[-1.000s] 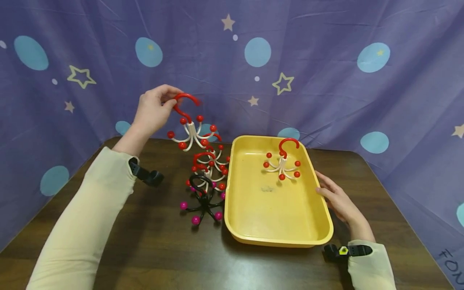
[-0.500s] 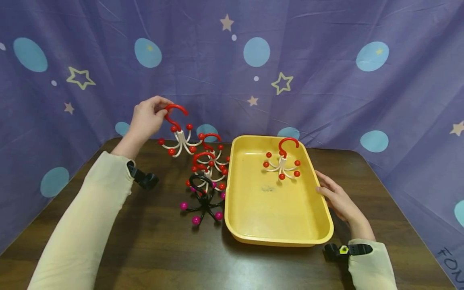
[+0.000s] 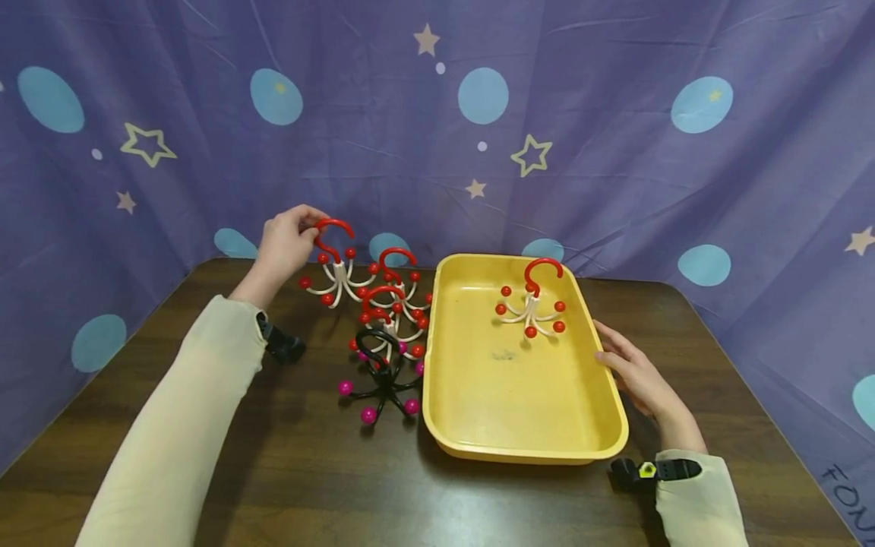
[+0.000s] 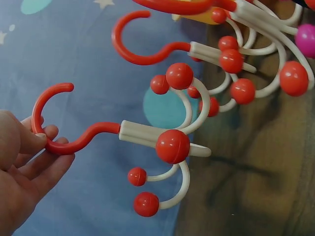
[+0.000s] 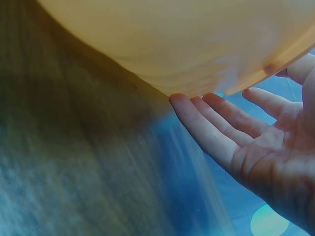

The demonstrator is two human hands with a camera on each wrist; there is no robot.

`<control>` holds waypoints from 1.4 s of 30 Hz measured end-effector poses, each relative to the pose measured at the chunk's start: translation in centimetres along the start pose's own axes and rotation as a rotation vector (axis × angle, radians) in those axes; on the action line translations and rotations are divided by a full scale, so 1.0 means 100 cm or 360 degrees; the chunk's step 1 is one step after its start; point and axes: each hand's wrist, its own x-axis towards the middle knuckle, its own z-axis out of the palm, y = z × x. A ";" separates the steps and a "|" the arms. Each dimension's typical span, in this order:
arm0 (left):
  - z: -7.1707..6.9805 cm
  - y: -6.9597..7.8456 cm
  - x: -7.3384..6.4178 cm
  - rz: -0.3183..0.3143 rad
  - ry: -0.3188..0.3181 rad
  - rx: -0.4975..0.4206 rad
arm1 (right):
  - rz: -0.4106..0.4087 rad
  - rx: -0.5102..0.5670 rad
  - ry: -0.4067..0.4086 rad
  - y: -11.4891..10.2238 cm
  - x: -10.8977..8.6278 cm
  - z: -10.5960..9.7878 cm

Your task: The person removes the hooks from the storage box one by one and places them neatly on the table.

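Observation:
My left hand (image 3: 285,245) pinches the red hook of a multi-arm hook hanger (image 3: 339,281), its white curved arms tipped with red balls. In the left wrist view thumb and fingers hold the curve of that hook (image 4: 78,142), and the arms are close over the table. To its right two matching red-and-white hangers (image 3: 399,282) stand upright, overlapping in this view. A black hanger with pink balls (image 3: 385,384) is in front of them. My right hand (image 3: 639,376) holds the right side of a yellow tray (image 3: 519,410), thumb over the rim, fingers along the outer wall (image 5: 197,59).
One more red-and-white hanger (image 3: 531,310) stands inside the tray, towards its back right. The dark wooden table (image 3: 307,471) ends at a purple curtain (image 3: 601,175) with stars and blue dots. The tray's left wall is right beside the standing hangers.
My left hand has lowered the hanger, which went from above the other hangers to low over the table at their left. My right hand and the tray have stayed in place.

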 end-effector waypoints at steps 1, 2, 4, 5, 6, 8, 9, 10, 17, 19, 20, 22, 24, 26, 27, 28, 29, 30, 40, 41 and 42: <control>0.002 -0.002 0.000 0.0000 0.0000 0.0009 | -0.0005 0.0003 -0.0002 0.000 0.000 0.000; 0.004 -0.004 0.000 0.0001 0.0003 0.0015 | -0.0009 0.0006 -0.0003 0.000 0.001 0.000; 0.007 -0.007 -0.001 0.0005 0.0016 0.0022 | -0.0013 0.0015 -0.0007 0.001 0.001 0.000; 0.009 -0.008 -0.001 0.0007 0.0024 0.0023 | -0.0016 0.0020 -0.0008 0.001 0.002 0.001; 0.010 -0.010 -0.001 0.0006 0.0030 0.0023 | -0.0017 0.0025 -0.0010 0.001 0.002 0.001; 0.013 -0.013 -0.002 0.0005 0.0047 0.0020 | -0.0019 0.0030 -0.0010 0.001 0.002 0.001; 0.014 -0.014 -0.002 0.0003 0.0048 0.0020 | -0.0018 0.0032 -0.0008 0.001 0.002 0.001; 0.016 -0.015 -0.002 0.0000 0.0046 0.0019 | -0.0019 0.0034 -0.0006 0.001 0.002 0.001; 0.028 -0.023 -0.006 -0.0031 0.0007 0.0008 | -0.0004 0.0015 0.0009 0.002 0.002 0.000; 0.030 -0.025 -0.008 -0.0044 -0.0006 0.0004 | 0.0002 0.0007 0.0009 0.003 0.002 -0.001; 0.031 -0.026 -0.008 -0.0050 -0.0010 0.0005 | 0.0004 0.0006 0.0009 0.003 0.001 -0.001; 0.033 -0.028 -0.009 -0.0057 -0.0014 0.0001 | 0.0002 0.0006 0.0010 0.003 0.002 -0.001; 0.034 -0.029 -0.009 -0.0065 -0.0014 -0.0007 | -0.0009 0.0011 0.0008 0.004 0.002 -0.001; 0.035 -0.030 -0.010 -0.0071 -0.0011 -0.0013 | -0.0021 0.0017 0.0006 0.004 0.003 -0.001; 0.035 -0.030 -0.010 -0.0076 -0.0011 -0.0015 | -0.0026 0.0020 0.0004 0.004 0.003 -0.001; 0.035 -0.030 -0.010 -0.0081 -0.0008 -0.0015 | -0.0030 0.0020 0.0002 0.004 0.003 -0.001; 0.035 -0.031 -0.011 -0.0088 -0.0006 -0.0014 | -0.0032 0.0020 0.0001 0.004 0.003 -0.001; 0.035 -0.031 -0.011 -0.0092 -0.0006 -0.0010 | -0.0031 0.0018 0.0001 0.004 0.003 -0.001; 0.035 -0.033 -0.012 -0.0086 -0.0024 0.0004 | -0.0012 -0.0021 0.0022 0.007 0.005 -0.002; 0.035 -0.033 -0.013 -0.0086 -0.0027 0.0011 | -0.0013 -0.0021 0.0022 0.007 0.005 -0.002; 0.035 -0.032 -0.013 -0.0091 -0.0036 0.0009 | -0.0014 -0.0020 0.0019 0.007 0.005 -0.002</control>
